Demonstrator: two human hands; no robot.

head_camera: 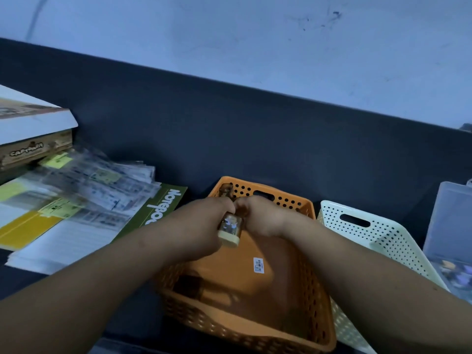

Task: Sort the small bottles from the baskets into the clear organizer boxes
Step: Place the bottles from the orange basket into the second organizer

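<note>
Left hand (204,226) grips bottle (230,229) over orange basket (318,297) near far rim; right hand (260,215) curled beside it, hold unclear.

Single wide-angle view from the person's head, facing forward and down, rolled so the wall (255,34) line drops rightward. The left hand (201,223), right hand (265,215) and basket (316,315) sit close below, forearms entering from the bottom corners.
</note>
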